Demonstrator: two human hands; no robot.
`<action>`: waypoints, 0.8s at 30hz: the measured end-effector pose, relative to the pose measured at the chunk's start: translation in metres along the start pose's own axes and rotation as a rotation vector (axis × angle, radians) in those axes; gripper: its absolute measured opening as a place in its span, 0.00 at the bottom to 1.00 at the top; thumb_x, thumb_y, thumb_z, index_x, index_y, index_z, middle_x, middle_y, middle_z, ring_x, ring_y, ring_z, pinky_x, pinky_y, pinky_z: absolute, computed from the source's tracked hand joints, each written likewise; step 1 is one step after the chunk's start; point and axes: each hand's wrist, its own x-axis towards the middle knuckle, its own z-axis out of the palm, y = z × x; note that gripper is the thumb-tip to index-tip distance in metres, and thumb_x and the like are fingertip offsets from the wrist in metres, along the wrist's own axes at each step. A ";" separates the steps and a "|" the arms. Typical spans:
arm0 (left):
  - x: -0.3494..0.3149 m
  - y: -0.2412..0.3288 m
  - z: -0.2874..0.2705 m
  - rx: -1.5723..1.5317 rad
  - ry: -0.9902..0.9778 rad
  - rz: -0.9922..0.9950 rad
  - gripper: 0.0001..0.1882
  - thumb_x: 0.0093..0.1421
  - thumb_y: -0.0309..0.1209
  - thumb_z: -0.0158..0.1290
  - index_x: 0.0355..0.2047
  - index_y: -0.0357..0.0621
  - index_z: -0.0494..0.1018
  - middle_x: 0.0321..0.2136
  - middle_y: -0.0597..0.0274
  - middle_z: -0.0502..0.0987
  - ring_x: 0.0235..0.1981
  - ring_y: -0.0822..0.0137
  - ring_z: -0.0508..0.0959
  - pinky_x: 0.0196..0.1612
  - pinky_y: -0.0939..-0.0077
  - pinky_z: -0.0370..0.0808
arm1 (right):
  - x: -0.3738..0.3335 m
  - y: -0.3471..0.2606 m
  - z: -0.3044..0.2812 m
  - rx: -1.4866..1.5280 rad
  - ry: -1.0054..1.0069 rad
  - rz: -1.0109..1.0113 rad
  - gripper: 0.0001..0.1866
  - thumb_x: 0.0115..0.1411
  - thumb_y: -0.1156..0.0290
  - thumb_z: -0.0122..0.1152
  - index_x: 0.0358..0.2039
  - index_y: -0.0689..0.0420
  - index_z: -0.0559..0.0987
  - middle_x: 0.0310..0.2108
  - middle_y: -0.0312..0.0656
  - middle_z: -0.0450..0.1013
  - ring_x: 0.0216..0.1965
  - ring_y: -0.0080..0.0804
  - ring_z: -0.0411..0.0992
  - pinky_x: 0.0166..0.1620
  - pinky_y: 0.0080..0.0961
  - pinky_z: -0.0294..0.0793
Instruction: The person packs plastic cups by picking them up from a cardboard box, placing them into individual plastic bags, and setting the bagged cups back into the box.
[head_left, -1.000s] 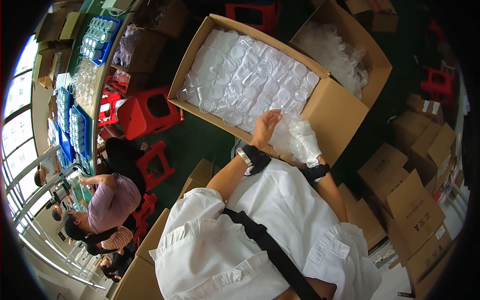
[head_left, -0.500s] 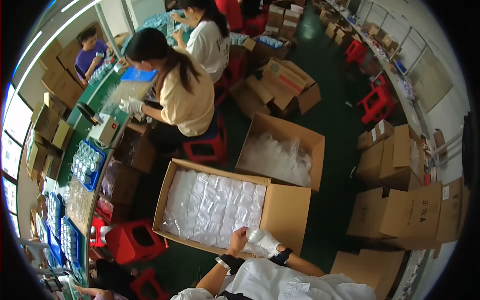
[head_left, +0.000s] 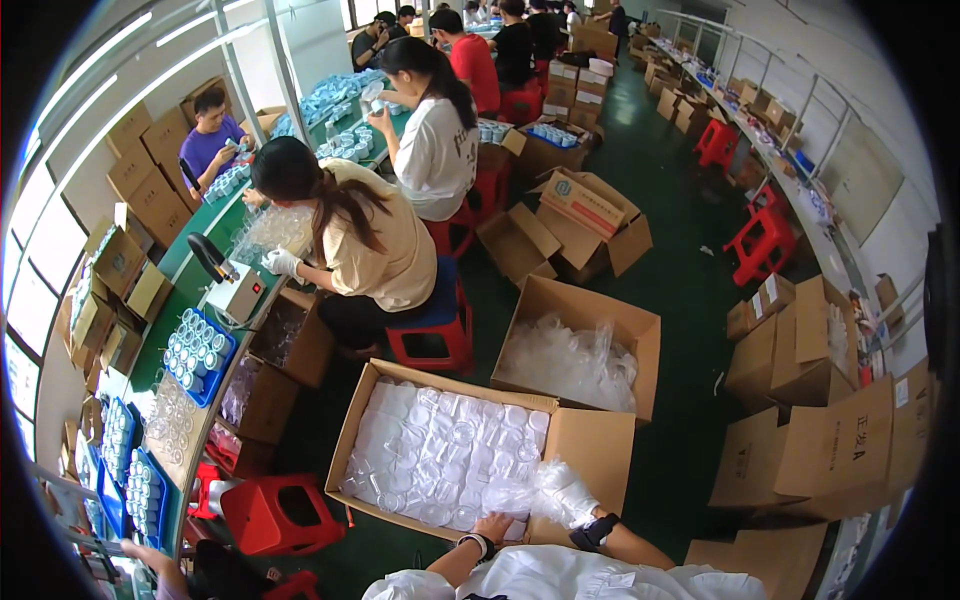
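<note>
A cardboard box stands open before me, packed with rows of clear plastic cups or lids, each seemingly wrapped in thin film. At its near edge, my bare left hand rests on the contents with fingers spread, holding nothing that I can see. My right hand, in a white glove, is over the near right corner beside the raised flap. Crumpled clear plastic film, likely a bag, is gripped in it and trails left over the cups. The right fingers are partly hidden by the film.
Behind stands another carton filled with clear plastic bags. A red stool is at the left, by a green workbench with blue trays of cups. A co-worker in a cream shirt sits beyond. Stacked cartons line the right.
My hands were close together above the near edge; now they are apart. The left has gone down onto the cups, the right has moved right with the film spread out. The view has tilted up.
</note>
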 end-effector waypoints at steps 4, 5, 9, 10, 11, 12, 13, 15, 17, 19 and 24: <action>0.008 -0.024 -0.002 -0.305 0.019 -0.035 0.25 0.48 0.41 0.55 0.46 0.49 0.66 0.43 0.53 0.70 0.46 0.55 0.70 0.42 0.63 0.71 | -0.013 0.021 0.038 0.101 -0.029 -0.173 0.12 0.49 0.63 0.55 0.32 0.56 0.76 0.28 0.44 0.73 0.31 0.41 0.72 0.33 0.31 0.70; 0.006 -0.035 -0.009 -0.638 0.080 -0.055 0.24 0.50 0.42 0.53 0.47 0.49 0.65 0.42 0.54 0.70 0.46 0.56 0.70 0.43 0.64 0.70 | -0.018 0.024 0.054 0.175 -0.031 -0.254 0.12 0.49 0.64 0.55 0.32 0.55 0.76 0.29 0.44 0.73 0.32 0.40 0.72 0.34 0.31 0.71; -0.019 -0.027 -0.057 -1.304 0.061 -0.059 0.21 0.54 0.37 0.49 0.48 0.48 0.64 0.41 0.58 0.70 0.45 0.65 0.68 0.46 0.68 0.67 | -0.040 0.020 0.095 0.830 -0.332 0.057 0.14 0.53 0.63 0.50 0.39 0.55 0.74 0.34 0.40 0.73 0.36 0.38 0.72 0.40 0.28 0.70; -0.026 -0.023 -0.070 -1.461 0.008 -0.039 0.20 0.55 0.35 0.47 0.48 0.47 0.63 0.41 0.60 0.70 0.45 0.69 0.68 0.47 0.70 0.66 | -0.037 0.014 0.096 0.834 -0.326 0.054 0.14 0.53 0.63 0.50 0.39 0.55 0.74 0.34 0.40 0.73 0.36 0.38 0.72 0.40 0.28 0.70; -0.032 -0.020 -0.072 -1.471 0.035 -0.048 0.20 0.55 0.35 0.47 0.48 0.47 0.63 0.41 0.60 0.70 0.45 0.69 0.68 0.47 0.70 0.66 | -0.026 -0.011 0.071 0.681 -0.209 -0.159 0.14 0.54 0.63 0.50 0.39 0.55 0.74 0.33 0.40 0.73 0.36 0.38 0.72 0.40 0.28 0.70; -0.037 -0.016 -0.072 -1.533 0.048 -0.051 0.20 0.55 0.33 0.47 0.49 0.48 0.63 0.42 0.60 0.69 0.46 0.69 0.67 0.48 0.71 0.66 | -0.017 -0.036 0.046 0.526 -0.087 -0.371 0.15 0.54 0.62 0.50 0.40 0.54 0.74 0.33 0.39 0.74 0.36 0.38 0.71 0.41 0.28 0.70; -0.040 -0.014 -0.077 -1.593 0.030 -0.058 0.20 0.55 0.31 0.46 0.49 0.48 0.63 0.43 0.61 0.69 0.47 0.68 0.67 0.48 0.71 0.65 | -0.012 -0.049 0.034 0.378 0.043 -0.552 0.15 0.55 0.62 0.50 0.40 0.54 0.74 0.33 0.39 0.74 0.36 0.38 0.71 0.42 0.27 0.70; -0.050 -0.012 -0.078 -1.664 0.005 -0.079 0.20 0.55 0.29 0.46 0.50 0.48 0.63 0.44 0.61 0.69 0.48 0.67 0.66 0.49 0.72 0.65 | -0.017 -0.044 0.055 0.425 0.020 -0.534 0.14 0.55 0.62 0.50 0.39 0.54 0.75 0.32 0.40 0.74 0.35 0.39 0.71 0.41 0.28 0.70; -0.059 -0.009 -0.074 -1.521 0.139 0.075 0.20 0.56 0.37 0.44 0.49 0.46 0.64 0.42 0.61 0.69 0.46 0.66 0.67 0.46 0.71 0.66 | -0.025 -0.038 0.075 0.485 0.003 -0.524 0.14 0.54 0.61 0.52 0.37 0.55 0.75 0.30 0.41 0.74 0.33 0.40 0.72 0.38 0.28 0.71; -0.043 -0.035 -0.047 -1.173 0.374 0.345 0.21 0.58 0.41 0.42 0.49 0.45 0.64 0.41 0.61 0.70 0.44 0.66 0.69 0.44 0.70 0.67 | -0.008 -0.088 -0.011 0.405 -0.152 -0.317 0.13 0.53 0.61 0.53 0.34 0.56 0.76 0.28 0.43 0.74 0.32 0.41 0.72 0.36 0.30 0.71; -0.061 -0.039 -0.074 -1.275 0.428 0.143 0.21 0.58 0.39 0.41 0.49 0.43 0.64 0.42 0.63 0.70 0.42 0.65 0.71 0.45 0.69 0.68 | -0.014 -0.025 -0.015 -0.029 0.126 -0.016 0.14 0.46 0.59 0.59 0.23 0.58 0.74 0.19 0.48 0.69 0.24 0.46 0.70 0.28 0.39 0.70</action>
